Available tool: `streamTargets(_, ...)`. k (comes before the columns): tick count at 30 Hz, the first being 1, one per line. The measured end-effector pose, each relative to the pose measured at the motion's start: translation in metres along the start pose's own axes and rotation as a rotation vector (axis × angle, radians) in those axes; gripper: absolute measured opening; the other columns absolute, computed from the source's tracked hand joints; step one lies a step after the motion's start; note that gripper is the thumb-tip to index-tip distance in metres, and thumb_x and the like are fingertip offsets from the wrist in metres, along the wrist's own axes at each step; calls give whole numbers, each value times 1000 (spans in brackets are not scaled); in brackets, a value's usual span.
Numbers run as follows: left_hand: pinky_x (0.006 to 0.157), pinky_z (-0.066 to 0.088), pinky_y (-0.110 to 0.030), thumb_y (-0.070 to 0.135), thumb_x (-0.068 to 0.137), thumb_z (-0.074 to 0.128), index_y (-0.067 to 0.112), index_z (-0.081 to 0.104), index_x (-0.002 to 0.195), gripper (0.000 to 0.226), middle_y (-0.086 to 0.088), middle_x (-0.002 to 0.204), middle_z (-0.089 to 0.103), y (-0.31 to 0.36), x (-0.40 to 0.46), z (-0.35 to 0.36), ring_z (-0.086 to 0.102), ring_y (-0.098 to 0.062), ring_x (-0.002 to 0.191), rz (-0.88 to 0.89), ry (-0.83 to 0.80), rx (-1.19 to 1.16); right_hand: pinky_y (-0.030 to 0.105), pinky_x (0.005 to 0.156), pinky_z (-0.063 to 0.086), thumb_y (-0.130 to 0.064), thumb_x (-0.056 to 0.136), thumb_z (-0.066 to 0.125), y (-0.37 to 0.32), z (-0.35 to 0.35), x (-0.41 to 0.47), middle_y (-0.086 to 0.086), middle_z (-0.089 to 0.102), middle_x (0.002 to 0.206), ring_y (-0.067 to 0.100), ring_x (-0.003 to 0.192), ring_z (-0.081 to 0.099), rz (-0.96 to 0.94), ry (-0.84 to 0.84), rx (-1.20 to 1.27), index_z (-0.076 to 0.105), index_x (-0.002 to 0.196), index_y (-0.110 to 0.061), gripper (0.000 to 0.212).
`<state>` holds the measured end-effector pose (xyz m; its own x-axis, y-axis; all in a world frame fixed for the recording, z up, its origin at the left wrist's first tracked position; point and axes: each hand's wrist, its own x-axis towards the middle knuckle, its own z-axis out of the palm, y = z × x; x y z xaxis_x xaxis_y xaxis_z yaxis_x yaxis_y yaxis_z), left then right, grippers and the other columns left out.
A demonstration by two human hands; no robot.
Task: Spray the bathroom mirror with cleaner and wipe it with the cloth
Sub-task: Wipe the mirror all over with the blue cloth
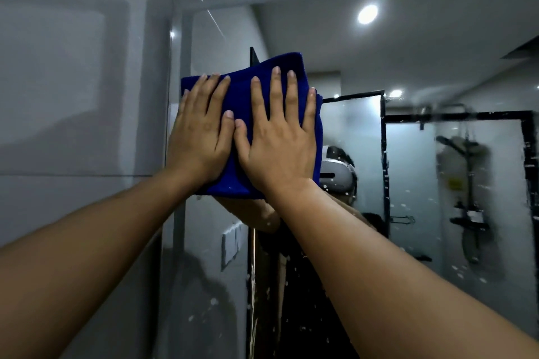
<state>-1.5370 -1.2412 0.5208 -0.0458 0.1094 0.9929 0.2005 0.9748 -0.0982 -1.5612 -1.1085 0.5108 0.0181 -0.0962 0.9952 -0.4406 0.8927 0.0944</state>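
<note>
Head view, one frame. Both hands lie flat on a folded blue cloth, pressing it against the mirror near its left edge, at centre-left of the frame. Left hand: fingers straight and close together, palm on the cloth's left half, with the outermost finger at or just over the cloth's left border. Right hand: fingers straight and slightly spread, palm on the right half; the two thumbs nearly touch at the middle. Neither hand curls round the cloth; it is held by pressure alone. No spray bottle is in view. White droplets and streaks cover the glass at lower centre and along the right of the frame, so I judge spraying done and wiping barely started, with most of the wet area still below and to the right of the cloth. Risks, as judgement: (1) with no grip, the cloth may slide or bunch under the palms during a stroke, leaving bare skin on glass and fingerprints; (2) the left hand sits close to the mirror's edge beside the tiled wall, so a leftward stroke could run off the glass; (3) droplets low in the frame may run or dry into marks if left too long; (4) a folded cloth may saturate and smear.
</note>
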Motion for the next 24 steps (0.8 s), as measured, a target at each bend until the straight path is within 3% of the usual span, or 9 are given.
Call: streamTargets(24,122,9,-39,33,98,26,14,27,151,56,-4,158,26,152,15,49,16,-19,148,-4,-5,11,51,121,2,-49,98,28,148,-57,-19,13,12,162,29,150,6,19,-31,-49,20,155,-15,67)
